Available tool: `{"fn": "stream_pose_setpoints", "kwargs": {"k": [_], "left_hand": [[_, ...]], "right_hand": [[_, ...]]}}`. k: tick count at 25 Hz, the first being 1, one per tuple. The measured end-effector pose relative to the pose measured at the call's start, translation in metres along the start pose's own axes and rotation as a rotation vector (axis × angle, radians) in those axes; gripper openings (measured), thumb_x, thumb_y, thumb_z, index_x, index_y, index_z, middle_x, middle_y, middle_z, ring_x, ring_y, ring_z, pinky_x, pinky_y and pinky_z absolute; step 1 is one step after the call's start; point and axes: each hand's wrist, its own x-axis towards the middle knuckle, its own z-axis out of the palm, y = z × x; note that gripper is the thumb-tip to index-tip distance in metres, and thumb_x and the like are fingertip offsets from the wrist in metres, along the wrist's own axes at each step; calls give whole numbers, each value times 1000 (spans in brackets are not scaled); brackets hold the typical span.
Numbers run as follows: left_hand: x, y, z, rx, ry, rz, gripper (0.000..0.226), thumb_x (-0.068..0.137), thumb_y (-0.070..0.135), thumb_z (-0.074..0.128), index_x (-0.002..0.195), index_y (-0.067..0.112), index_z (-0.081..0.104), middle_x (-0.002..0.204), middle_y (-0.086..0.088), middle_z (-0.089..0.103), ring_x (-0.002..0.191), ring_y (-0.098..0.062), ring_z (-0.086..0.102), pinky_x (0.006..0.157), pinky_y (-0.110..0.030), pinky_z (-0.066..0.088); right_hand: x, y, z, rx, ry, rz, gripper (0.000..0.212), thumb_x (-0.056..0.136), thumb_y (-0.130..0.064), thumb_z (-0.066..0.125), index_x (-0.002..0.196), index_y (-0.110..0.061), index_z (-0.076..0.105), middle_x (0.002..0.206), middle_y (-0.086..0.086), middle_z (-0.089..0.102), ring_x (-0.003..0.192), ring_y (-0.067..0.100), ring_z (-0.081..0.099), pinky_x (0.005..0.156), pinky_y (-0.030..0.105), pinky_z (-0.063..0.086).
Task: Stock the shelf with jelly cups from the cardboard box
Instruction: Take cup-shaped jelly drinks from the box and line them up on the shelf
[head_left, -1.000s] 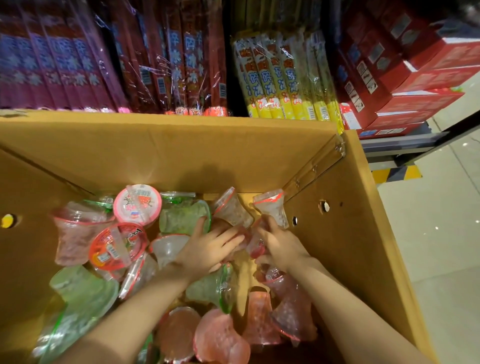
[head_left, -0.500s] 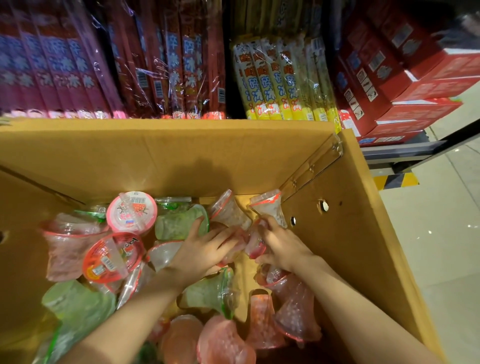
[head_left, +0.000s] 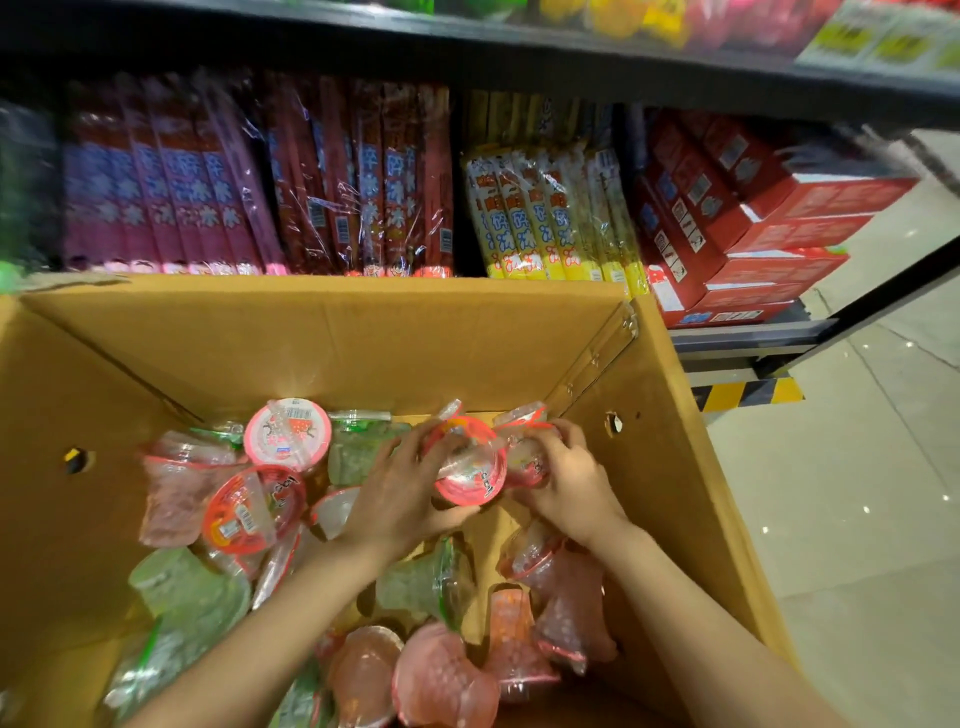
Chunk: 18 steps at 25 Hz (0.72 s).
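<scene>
An open cardboard box (head_left: 322, 338) stands in front of me, holding several loose jelly cups in pink, red and green. My left hand (head_left: 400, 493) grips a red-lidded jelly cup (head_left: 467, 462), lifted a little above the pile with its lid facing me. Right beside it, my right hand (head_left: 566, 483) is closed on a second red-rimmed jelly cup (head_left: 527, 457). The two cups touch each other near the box's back right corner. A pink-lidded cup (head_left: 288, 434) and another red-lidded cup (head_left: 249, 512) lie to the left in the box.
Behind the box a shelf (head_left: 467, 57) holds purple, red and yellow ice-pop packs (head_left: 540, 218) and red cartons (head_left: 753, 223) on the right. A higher shelf carries blurred colourful goods. Tiled floor (head_left: 857, 493) lies to the right, with a yellow-black striped shelf foot (head_left: 748, 395).
Both hands have closed on cups and lifted them up from the pile; the left cup now shows its red lid. My head has tilted up, showing the upper shelf.
</scene>
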Motion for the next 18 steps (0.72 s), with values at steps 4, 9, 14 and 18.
{"fn": "stream_pose_setpoints", "kwargs": {"k": [4,9,14,18], "left_hand": [[5,27,-34,-118,57,-132,65,59,36,85,116,19,58,127,-15,49,112,-37,53,92,-49,45],[9,78,-89,-259,334,-206,58,55,26,89,104,9,63,114,-6,43,99,-7,48,88,-4,30],[24,133,-161,-347,473,-213,57,60,26,86,108,13,59,116,-5,39,98,13,36,87,8,20],[43,187,-242,-365,501,-189,54,60,38,83,103,30,52,113,-3,39,103,0,38,88,6,21]], "right_hand": [[-21,-19,-24,78,169,-45,66,66,-35,82,124,-20,54,134,6,39,120,22,48,92,25,39],[-46,-55,-66,249,354,-47,64,62,-34,84,119,-21,58,128,5,46,117,16,49,93,14,34],[-69,-100,-134,345,450,-134,60,61,-40,83,114,-35,55,125,-4,47,110,7,47,91,15,37],[-92,-151,-210,402,512,-207,53,63,-43,81,100,-51,45,121,-11,45,109,1,44,90,14,36]]}}
